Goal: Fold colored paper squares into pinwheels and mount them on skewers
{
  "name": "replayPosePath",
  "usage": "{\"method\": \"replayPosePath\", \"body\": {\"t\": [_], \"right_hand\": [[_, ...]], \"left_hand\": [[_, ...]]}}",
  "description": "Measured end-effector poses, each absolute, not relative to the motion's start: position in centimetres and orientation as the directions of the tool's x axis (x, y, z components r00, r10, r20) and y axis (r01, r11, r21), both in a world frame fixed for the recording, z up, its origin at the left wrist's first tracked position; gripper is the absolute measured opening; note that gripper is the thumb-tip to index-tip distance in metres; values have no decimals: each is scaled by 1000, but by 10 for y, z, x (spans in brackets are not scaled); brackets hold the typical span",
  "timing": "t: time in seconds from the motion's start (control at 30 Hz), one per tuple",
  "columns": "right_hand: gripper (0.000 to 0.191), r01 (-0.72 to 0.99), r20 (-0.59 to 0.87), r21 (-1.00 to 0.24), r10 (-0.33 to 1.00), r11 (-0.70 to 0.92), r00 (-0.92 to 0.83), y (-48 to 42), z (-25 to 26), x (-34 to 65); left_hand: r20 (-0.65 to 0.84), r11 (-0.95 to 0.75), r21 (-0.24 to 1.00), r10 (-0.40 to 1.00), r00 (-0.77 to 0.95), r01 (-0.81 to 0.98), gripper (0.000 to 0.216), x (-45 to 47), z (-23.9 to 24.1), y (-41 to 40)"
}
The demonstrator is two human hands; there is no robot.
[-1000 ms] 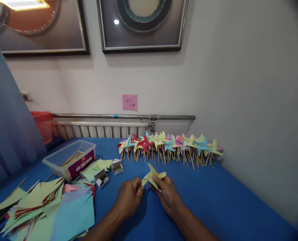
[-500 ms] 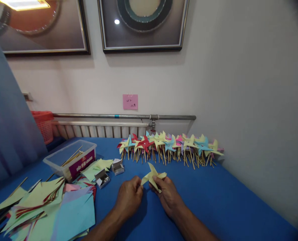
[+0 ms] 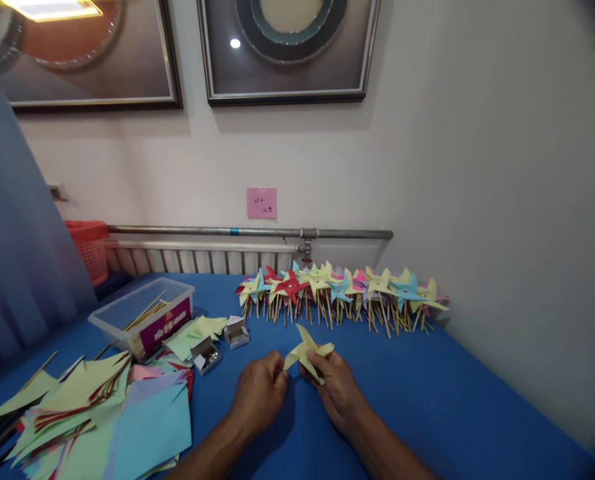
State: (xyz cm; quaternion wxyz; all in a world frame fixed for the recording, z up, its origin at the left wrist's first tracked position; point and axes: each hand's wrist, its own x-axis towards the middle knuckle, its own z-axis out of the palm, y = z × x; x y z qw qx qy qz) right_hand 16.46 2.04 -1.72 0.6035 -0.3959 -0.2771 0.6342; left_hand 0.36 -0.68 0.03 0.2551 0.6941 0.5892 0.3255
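Observation:
A pale yellow paper pinwheel (image 3: 305, 351) is held over the blue table, its blades folded into shape. My right hand (image 3: 333, 380) is closed on it, thumb pressed near its centre and fingers behind. My left hand (image 3: 261, 387) is pinched at the tip of the pinwheel's left blade. Whether a stick sits behind the pinwheel, I cannot tell. Nearest to my left hand stands a small open box (image 3: 206, 355) with shiny metal bits in it. Behind it is another small open box (image 3: 236, 332).
Rows of finished pinwheels (image 3: 327, 290) on sticks lie along the back of the blue table (image 3: 427, 407). At the left are stacked coloured paper sheets (image 3: 152, 420) and a clear plastic bin (image 3: 127, 320) with wooden sticks. A red basket (image 3: 90, 250) stands behind, beside a blue curtain (image 3: 22, 233).
The whole view has shifted very slightly. Both hands keep the same grip on the yellow pinwheel.

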Motion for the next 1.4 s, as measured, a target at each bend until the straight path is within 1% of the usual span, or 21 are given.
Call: {"method": "replayPosePath", "body": {"t": [0.23, 0.47, 0.73, 0.93, 1.07, 1.4], "right_hand": [[46, -550, -174, -827, 983, -117, 51, 21, -19, 165], [51, -550, -169, -827, 985, -120, 39, 19, -17, 164], [46, -558, -169, -822, 984, -110, 54, 20, -18, 165], [46, -564, -187, -816, 981, -128, 47, 20, -20, 166], [44, -555, -173, -823, 984, -121, 41, 19, -20, 166], [46, -559, -178, -820, 983, -123, 45, 19, -19, 165]], "left_hand": [[148, -180, 724, 983, 106, 666, 16, 3, -2, -7], [143, -169, 721, 985, 95, 672, 16, 2, -2, -5], [130, -163, 724, 986, 100, 670, 16, 3, -1, -6], [146, -170, 713, 985, 93, 680, 18, 4, -1, -7], [136, -164, 711, 986, 95, 684, 18, 3, -3, -6], [145, -168, 689, 985, 94, 705, 16, 4, -1, -7]]}}
